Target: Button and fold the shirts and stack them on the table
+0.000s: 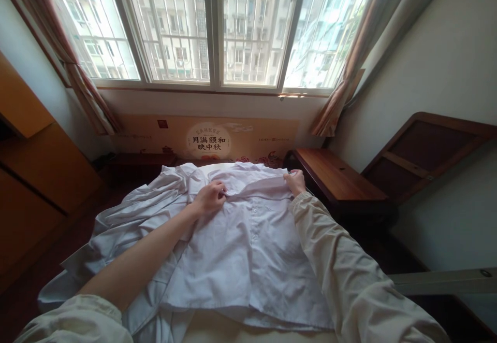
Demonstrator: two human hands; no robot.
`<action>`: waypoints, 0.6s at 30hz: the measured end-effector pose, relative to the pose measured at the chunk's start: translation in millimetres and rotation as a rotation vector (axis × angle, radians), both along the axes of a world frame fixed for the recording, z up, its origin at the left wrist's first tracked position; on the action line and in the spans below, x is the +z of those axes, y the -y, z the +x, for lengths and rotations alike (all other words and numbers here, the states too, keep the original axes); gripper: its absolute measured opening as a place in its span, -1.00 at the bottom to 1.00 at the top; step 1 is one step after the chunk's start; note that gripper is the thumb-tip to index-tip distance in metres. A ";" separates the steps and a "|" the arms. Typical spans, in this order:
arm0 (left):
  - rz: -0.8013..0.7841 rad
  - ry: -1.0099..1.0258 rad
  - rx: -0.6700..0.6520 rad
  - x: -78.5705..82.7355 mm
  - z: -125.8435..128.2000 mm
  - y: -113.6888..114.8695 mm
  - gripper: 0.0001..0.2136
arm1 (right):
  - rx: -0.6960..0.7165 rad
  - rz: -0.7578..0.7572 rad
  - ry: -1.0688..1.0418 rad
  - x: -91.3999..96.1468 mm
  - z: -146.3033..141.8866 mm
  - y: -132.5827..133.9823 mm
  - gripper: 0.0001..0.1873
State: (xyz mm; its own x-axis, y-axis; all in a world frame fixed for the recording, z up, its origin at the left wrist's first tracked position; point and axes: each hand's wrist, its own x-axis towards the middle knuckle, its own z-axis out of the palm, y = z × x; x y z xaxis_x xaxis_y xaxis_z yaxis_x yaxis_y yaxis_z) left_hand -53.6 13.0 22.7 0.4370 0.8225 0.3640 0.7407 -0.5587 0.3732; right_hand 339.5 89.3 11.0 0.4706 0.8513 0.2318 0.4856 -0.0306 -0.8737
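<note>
A white button-up shirt [233, 260] lies spread over a pale padded surface [225, 327], its button placket running toward me near the middle. My left hand [210, 197] is closed, with its fingers pinching the shirt's cloth near the far end. At the far right corner of the shirt, my right hand [295, 182] is closed on the fabric. A raised fold of cloth stretches between the two hands. Left of the shirt is a heap of wrinkled white cloth [132, 234]; where one ends and the other begins is hard to tell.
A low wooden table [341, 177] stands at the right, with a dark framed panel [423, 156] leaning against the wall behind it. Orange-brown cabinets [34, 182] are at the left. Ahead, a printed banner [248, 138] hangs below the barred window [213, 32], with tied curtains either side.
</note>
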 end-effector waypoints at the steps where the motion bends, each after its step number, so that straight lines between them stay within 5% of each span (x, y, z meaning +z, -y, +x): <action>1: -0.008 0.053 0.047 2.7 -0.8 -2.0 -0.91 | -0.001 -0.051 0.040 -1.0 1.3 1.0 -0.56; 7: -0.183 0.058 0.575 23.4 -13.5 -35.7 -0.74 | 0.022 -0.221 0.102 -0.5 23.9 2.8 -0.60; 12: -0.524 -0.119 0.572 34.0 -21.0 -66.6 -0.66 | 0.056 -0.166 -0.013 -2.9 38.2 3.6 -0.61; 18: -0.565 -0.043 0.699 31.4 -16.1 -87.5 -0.64 | 0.087 -0.092 -0.114 -5.1 39.0 9.6 -0.60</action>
